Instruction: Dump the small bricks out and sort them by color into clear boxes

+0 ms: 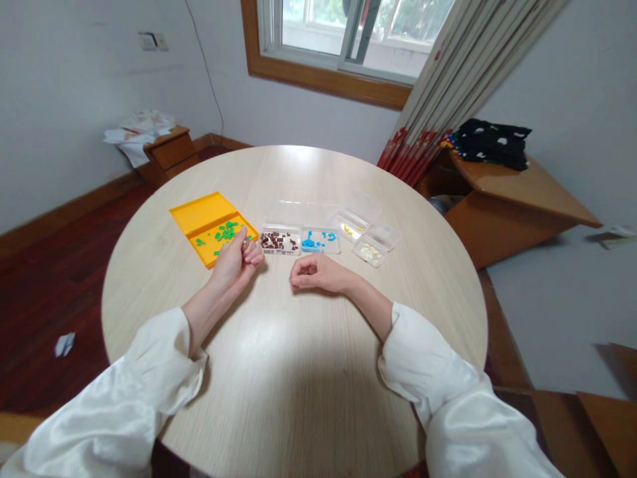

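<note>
1. Head view: I had my left hand [236,259] at the near right edge of an open yellow plastic case [204,211], the thumb up against curled fingers. I could not tell whether they pinched anything, nor whether they touched the case.
2. Small green pieces [227,230] lay scattered in the tray half of that case, partly hidden behind my hand.
3. My right hand [321,273] was low over the round wooden table [293,372], fingers bent round towards the thumb with a small hollow showing between; I could not tell whether the fingertips held a piece.
4. Just beyond my hands, side by side, were a clear box [293,231] of brown pieces [271,241] and another of blue pieces [309,243], the blue ones nearest my right hand.
5. Further right, two more clear boxes held yellow pieces [348,231] and, nearer me, pale yellow pieces [369,252].
6. Behind the table were a window [318,26] and a long curtain [462,73]; black patterned cloth [490,143] lay on a tilted wooden cabinet [502,206] at the right.
</note>
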The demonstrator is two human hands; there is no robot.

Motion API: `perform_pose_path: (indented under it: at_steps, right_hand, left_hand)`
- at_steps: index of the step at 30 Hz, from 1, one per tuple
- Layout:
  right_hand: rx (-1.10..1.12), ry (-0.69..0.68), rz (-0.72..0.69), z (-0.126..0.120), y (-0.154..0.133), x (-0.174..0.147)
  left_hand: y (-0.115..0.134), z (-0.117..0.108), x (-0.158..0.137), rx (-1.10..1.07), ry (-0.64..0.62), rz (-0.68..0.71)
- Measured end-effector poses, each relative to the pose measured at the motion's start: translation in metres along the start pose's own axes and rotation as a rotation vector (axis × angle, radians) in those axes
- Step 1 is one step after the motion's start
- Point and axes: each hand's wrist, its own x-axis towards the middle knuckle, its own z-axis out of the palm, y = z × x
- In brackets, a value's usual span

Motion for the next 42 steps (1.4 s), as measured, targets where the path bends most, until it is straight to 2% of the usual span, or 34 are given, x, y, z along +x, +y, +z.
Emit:
perform_pose_path:
  at_steps: [4,11,17,23,42]
  right_hand:
    - [0.238,0.110,0.034,-0.006,0.005,-0.001]
    - [0.419,0.133,-0.015,-0.008,0.014,0.003]
    - [0.453,0.106,0.011,-0.009,0.018,0.003]
    - [0.433,0.008,0.052,-0.008,0.015,0.001]
    - [0.494,0.078,0.038,-0.006,0.012,0.002]
  left_hand:
    - [-0.001,-0.002,0.001,-0.017,-0.011,-0.030]
    - [0.000,0.000,0.000,-0.037,0.034,-0.064]
    - [0.000,-0.001,0.001,-0.055,0.034,-0.073]
    - [0.000,-0.001,0.001,-0.062,0.030,-0.076]
    - [0.001,0.001,0.001,-0.072,0.042,-0.093]
